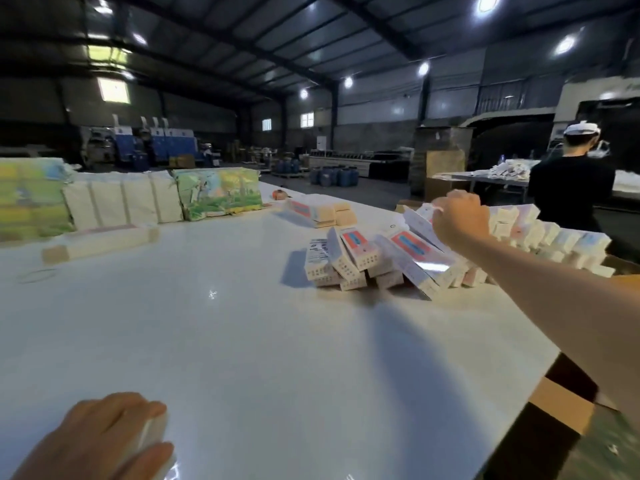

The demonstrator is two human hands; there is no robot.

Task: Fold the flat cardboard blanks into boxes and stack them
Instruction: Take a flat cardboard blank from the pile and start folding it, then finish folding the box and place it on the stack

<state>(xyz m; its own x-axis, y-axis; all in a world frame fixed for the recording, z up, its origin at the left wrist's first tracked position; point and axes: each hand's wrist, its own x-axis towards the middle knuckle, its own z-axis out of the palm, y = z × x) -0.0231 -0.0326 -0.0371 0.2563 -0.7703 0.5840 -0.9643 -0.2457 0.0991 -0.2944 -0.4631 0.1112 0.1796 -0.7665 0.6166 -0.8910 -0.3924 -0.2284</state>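
White box (420,221) tilted in right hand (457,216)

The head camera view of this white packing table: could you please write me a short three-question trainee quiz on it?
1. True or false: the right hand reaches the pile of folded white cardboard boxes with red-and-blue panels.
2. Which hand grips a stack of white flat blanks at the near edge of the glossy white table?
3. The brown corrugated carton sits: A) on the table, B) below its right edge, C) at the far left.

Key: 1 true; 2 the left hand; 3 B.
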